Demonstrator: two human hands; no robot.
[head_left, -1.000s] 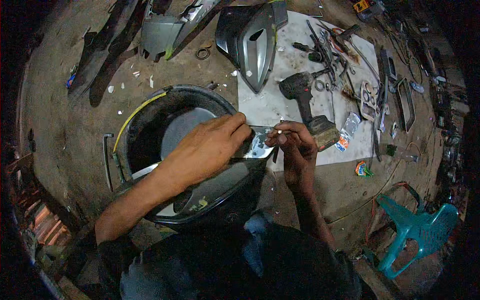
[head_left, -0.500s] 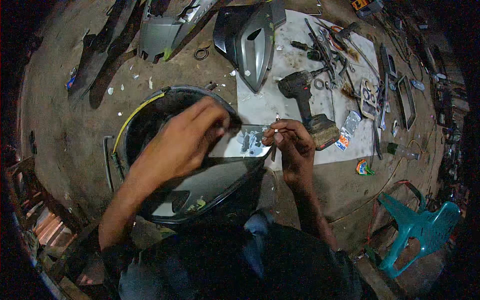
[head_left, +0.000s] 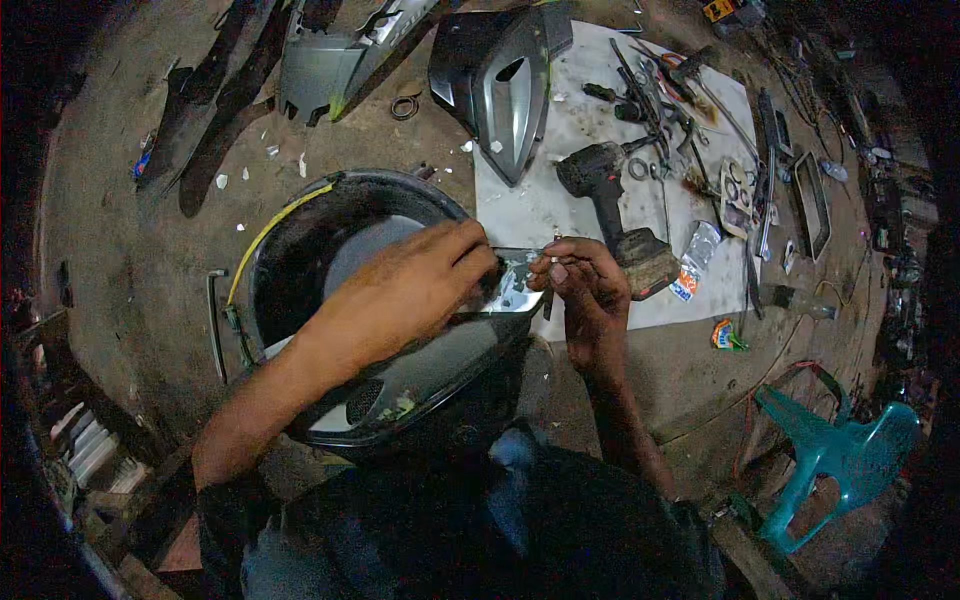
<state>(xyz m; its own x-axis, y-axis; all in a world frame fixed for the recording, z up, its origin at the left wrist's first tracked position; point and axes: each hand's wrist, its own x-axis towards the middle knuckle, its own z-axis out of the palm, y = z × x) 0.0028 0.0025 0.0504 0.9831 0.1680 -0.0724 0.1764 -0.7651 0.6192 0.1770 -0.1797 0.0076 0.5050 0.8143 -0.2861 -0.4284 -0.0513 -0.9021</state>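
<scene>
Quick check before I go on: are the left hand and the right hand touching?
Apart. The head view shows it: a strip of the white-patched panel lies visible between the left hand's fingertips and the right hand's.

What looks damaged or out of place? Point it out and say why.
Beside the right hand, the pale panel stands out: its surface is mottled with uneven dark and whitish patches, possibly worn or stained. Small white scraps also lie strewn on the floor around the black tub, looking like litter.
</scene>
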